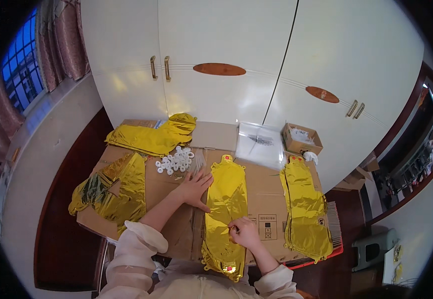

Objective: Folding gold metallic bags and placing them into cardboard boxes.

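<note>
A flat gold foil balloon (225,192), long and narrow, lies lengthwise in front of me on cardboard. It has small red marks near its far and near ends, and the near end reaches over the table edge. My left hand (195,191) rests on its left margin with fingers spread. Around the middle, my right hand (244,232) is closed, fingertips pinching the foil where creases gather; anything smaller between them is hidden. Just beyond my left hand are a heap of small white rings (175,160) and some thin clear strips (200,158).
More gold foil lies in a far-left stack (151,137), a near-left pile (114,187) and a right stack (306,209). Clear plastic bags (261,144) and a small cardboard box (302,138) sit at the back, before white cabinets (216,30). A grey stool (373,249) stands at right.
</note>
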A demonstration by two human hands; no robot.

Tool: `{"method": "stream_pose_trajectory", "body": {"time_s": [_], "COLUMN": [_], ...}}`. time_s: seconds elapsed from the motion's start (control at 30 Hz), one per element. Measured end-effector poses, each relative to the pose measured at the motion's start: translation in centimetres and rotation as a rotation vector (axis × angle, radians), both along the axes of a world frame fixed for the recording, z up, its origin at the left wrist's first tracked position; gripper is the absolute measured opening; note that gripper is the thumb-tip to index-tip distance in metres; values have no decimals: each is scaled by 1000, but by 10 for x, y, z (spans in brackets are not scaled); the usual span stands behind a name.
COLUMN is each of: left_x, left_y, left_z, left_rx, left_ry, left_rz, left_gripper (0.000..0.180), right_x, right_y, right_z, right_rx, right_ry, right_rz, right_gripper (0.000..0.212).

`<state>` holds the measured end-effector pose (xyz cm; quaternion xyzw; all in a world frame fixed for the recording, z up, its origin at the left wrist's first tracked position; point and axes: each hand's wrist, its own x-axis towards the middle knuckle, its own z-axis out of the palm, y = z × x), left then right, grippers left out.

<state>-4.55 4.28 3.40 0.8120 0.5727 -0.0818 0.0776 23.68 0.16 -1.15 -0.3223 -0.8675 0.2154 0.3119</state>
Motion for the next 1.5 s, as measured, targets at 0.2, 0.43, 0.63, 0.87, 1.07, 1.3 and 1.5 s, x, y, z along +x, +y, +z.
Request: {"method": "stream_pose_trajectory", "body": {"time_s": [0.2,0.43,0.63,0.87,1.07,1.3,1.5], "left_x": [0,0,-2,-5,-6,-6,-5], "left_y": [0,-8,-7,-2,0,7,7], "left_z": [-2,0,-10,-17,-11,-5,-9], "left_rx": [64,154,173,151,98,42,31], "left_ry": [22,-3,13,-12,-21,-14,-1], "left_rz": [-26,-35,-36,-30,-12,11,-3], "left_gripper": [125,119,113,111,114,123,128], "right_x": [-1,-1,0,1,1,1,-6], "right_y": [-4,-2,-3,-4,-4,-5,-7], "right_z": [6,0,-1,4,3,4,39], "right_rx": [-20,-8,-21,-30,-10,23,169], "right_ry": [-35,-18,-59,-92,-95,-82,-327], "right_rz": [-28,-19,-33,-22,-15,-14,-34], "right_gripper": [11,12,11,11,12,13,20]}}
